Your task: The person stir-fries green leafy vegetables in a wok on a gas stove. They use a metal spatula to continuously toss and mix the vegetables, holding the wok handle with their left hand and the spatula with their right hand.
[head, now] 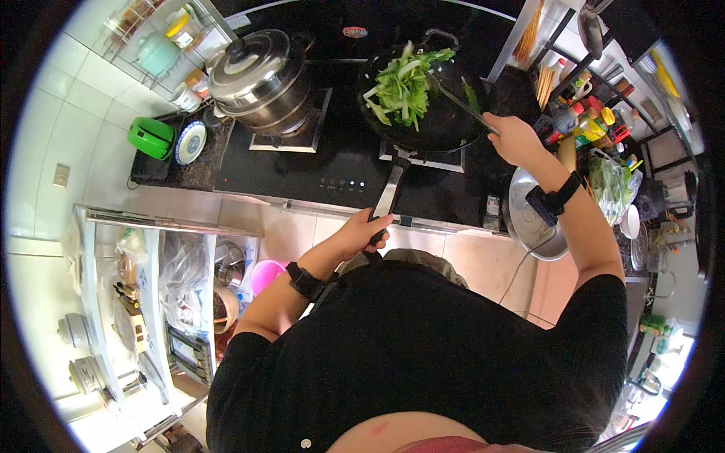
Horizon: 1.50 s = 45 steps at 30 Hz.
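My left hand (368, 229) grips the black end of the long handle (391, 189) of a dark wok (447, 133) on the right burner. Chopped leafy greens (403, 90) lie heaped in the wok's left half, with a few pieces stuck at its right side. In my right hand (514, 139) is the metal shaft of a cooking utensil (461, 103), held over the wok's right rim. The utensil's head reaches to the right edge of the greens and is partly hidden by them.
A lidded steel steamer pot (257, 85) stands on the left burner. Right of the cooktop, below my right forearm, is a large metal bowl (524, 212); bottles (589, 127) and bagged greens (612, 184) crowd the counter beyond. An open shelf rack (170, 229) stands at left.
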Each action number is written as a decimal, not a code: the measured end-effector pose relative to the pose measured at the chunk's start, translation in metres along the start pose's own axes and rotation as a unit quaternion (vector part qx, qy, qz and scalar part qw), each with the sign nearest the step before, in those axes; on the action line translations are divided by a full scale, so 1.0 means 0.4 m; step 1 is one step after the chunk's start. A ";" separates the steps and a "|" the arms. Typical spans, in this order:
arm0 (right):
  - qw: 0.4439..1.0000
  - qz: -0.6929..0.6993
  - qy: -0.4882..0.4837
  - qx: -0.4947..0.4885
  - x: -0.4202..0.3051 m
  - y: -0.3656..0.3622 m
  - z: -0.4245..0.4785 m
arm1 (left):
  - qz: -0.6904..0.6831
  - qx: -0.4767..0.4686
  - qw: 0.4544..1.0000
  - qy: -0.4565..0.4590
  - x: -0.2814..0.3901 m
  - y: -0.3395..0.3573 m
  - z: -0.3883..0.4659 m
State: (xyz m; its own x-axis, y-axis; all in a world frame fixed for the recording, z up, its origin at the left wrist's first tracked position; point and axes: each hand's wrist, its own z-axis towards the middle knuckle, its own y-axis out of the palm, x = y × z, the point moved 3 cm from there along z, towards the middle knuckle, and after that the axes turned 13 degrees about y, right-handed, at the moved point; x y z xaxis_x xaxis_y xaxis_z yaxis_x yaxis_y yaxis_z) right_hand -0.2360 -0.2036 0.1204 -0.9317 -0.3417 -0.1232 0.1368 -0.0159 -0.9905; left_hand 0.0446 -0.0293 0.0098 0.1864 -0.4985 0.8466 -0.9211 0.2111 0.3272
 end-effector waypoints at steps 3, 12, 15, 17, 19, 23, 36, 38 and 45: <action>0.995 -0.097 -0.009 -0.019 -0.055 0.000 -0.008 | -0.005 0.006 1.000 -0.001 0.001 0.002 -0.004; 0.971 -0.232 -0.038 -0.034 -0.147 0.002 -0.104 | -0.029 0.017 0.999 0.002 0.005 0.006 -0.007; 0.969 -0.242 -0.028 -0.041 -0.146 -0.026 -0.139 | -0.006 0.006 1.000 -0.007 -0.008 -0.011 -0.002; 0.974 -0.223 -0.023 -0.045 -0.130 -0.060 -0.143 | 0.003 0.005 1.000 -0.015 -0.005 -0.012 -0.006; 0.983 -0.175 -0.018 -0.045 -0.096 -0.111 -0.113 | 0.009 0.012 1.000 -0.022 0.002 -0.012 -0.007; 0.992 -0.119 -0.013 0.038 -0.059 -0.126 -0.057 | 0.018 0.028 0.999 -0.029 0.001 -0.016 -0.003; 0.980 -0.194 0.033 -0.032 -0.105 -0.028 0.106 | -0.003 0.036 0.999 -0.024 -0.015 -0.012 0.019; 0.984 -0.165 0.043 -0.048 -0.084 -0.041 0.059 | -0.004 0.031 0.999 -0.029 -0.014 -0.001 0.018; 0.993 -0.118 0.008 0.020 0.000 -0.144 -0.025 | -0.010 -0.017 0.999 -0.025 -0.012 0.035 0.019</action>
State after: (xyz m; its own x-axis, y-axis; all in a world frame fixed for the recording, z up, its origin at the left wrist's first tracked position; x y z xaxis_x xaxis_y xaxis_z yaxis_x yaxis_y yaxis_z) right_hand -0.2471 -0.1933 0.1769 -0.9448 -0.3083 0.1107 -0.0730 -0.1312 -0.9887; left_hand 0.0284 -0.0303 0.0070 0.1863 -0.5440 0.8181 -0.9048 0.2294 0.3586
